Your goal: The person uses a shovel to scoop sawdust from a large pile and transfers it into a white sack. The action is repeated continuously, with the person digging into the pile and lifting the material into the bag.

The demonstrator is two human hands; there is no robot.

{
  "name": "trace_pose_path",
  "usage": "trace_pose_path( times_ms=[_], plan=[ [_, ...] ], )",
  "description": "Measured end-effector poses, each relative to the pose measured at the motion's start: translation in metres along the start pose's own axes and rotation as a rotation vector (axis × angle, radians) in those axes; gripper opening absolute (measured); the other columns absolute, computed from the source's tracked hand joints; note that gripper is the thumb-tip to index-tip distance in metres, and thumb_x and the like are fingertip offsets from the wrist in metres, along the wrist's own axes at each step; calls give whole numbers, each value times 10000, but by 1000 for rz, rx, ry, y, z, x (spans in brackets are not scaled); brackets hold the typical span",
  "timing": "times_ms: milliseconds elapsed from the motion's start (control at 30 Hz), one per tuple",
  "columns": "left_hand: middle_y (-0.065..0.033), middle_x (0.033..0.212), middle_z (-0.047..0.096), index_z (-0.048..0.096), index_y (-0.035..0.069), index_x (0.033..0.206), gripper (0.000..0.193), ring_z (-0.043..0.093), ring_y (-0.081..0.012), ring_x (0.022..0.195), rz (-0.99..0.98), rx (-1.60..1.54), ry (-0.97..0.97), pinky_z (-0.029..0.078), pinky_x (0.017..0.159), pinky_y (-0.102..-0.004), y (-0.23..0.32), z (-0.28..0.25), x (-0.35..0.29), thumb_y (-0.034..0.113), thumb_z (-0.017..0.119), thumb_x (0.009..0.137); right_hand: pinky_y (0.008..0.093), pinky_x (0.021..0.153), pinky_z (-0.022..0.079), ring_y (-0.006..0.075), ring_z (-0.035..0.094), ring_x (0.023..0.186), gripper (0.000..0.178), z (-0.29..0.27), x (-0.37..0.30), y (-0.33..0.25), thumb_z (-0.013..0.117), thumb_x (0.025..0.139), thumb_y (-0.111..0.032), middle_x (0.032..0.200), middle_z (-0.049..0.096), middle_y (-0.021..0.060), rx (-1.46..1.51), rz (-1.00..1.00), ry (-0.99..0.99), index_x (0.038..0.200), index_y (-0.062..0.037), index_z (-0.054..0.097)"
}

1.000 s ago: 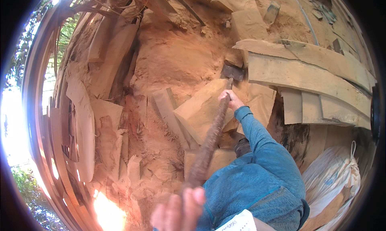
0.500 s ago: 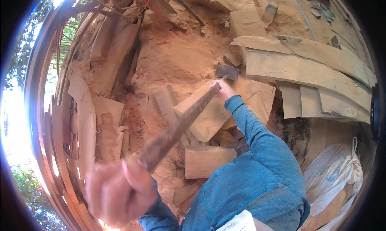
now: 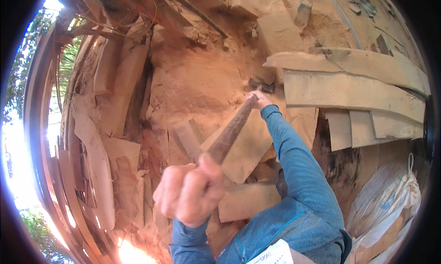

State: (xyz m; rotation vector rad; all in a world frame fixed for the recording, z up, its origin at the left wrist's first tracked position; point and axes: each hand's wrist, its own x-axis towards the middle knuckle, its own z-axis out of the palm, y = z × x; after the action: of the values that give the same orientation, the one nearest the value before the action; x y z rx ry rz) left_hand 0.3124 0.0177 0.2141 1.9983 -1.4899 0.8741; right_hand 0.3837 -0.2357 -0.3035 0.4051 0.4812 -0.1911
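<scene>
Both my hands grip a long-handled tool. Its brown wooden handle [image 3: 233, 134] slants from lower left up to a dark metal head [image 3: 267, 87], whose exact kind I cannot tell. My left hand [image 3: 189, 190] is closed round the near end of the handle, close in front of me. Farther out, my right hand [image 3: 258, 100] is wrapped round the shaft just below the head. Beneath the handle lies a pale, sawdust-covered wood block [image 3: 248, 149]. Another squared wood block [image 3: 245, 203] sits nearer my body.
Long thick planks [image 3: 349, 92] are stacked at the right. A white sack [image 3: 383, 209] stands at the lower right. Rough slabs [image 3: 94, 144] lean along the slatted left side. Sawdust-covered ground [image 3: 197, 71] spreads ahead, with a dark bar [image 3: 202, 16] at the top.
My left hand has moved right and upward, bringing the near end of the handle with it, so the handle stands steeper. The head's broad dark face shows less than before.
</scene>
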Motion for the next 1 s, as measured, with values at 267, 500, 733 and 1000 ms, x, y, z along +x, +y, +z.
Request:
trace_pose_path(
  times_ms=[267, 500, 733, 1000],
  plan=[
    [-89, 667, 605, 609, 61, 675, 136, 531, -242, 444, -196, 83, 33, 402, 397, -337, -23, -49, -147, -6, 613, 794, 353, 556, 457, 198, 461, 501, 205, -45, 1, 70, 491, 808, -75, 548, 428, 48, -270, -88, 283, 611, -85, 436],
    [-113, 674, 561, 544, 61, 735, 149, 519, -221, 535, -257, -4, -374, 439, 451, -341, -14, -80, -198, -17, 653, 800, 343, 503, 416, 196, 441, 493, 168, -70, -4, 64, 498, 817, -53, 567, 451, 38, -45, 127, 229, 668, -90, 429],
    [-60, 631, 569, 661, 130, 755, 143, 579, -211, 544, -434, -40, -420, 454, 471, -330, 14, -82, -192, 150, 796, 711, 301, 491, 436, 141, 438, 492, 212, -64, -45, 95, 518, 872, -41, 580, 432, 21, -225, -39, 203, 690, -88, 420],
    [-59, 643, 567, 636, 123, 686, 161, 529, -148, 480, -260, -104, -191, 420, 418, -291, 26, -29, -182, 186, 782, 710, 309, 503, 427, 142, 430, 479, 236, -40, -37, 37, 524, 883, -32, 571, 430, 4, -282, 114, 312, 679, -96, 425]
  ],
)
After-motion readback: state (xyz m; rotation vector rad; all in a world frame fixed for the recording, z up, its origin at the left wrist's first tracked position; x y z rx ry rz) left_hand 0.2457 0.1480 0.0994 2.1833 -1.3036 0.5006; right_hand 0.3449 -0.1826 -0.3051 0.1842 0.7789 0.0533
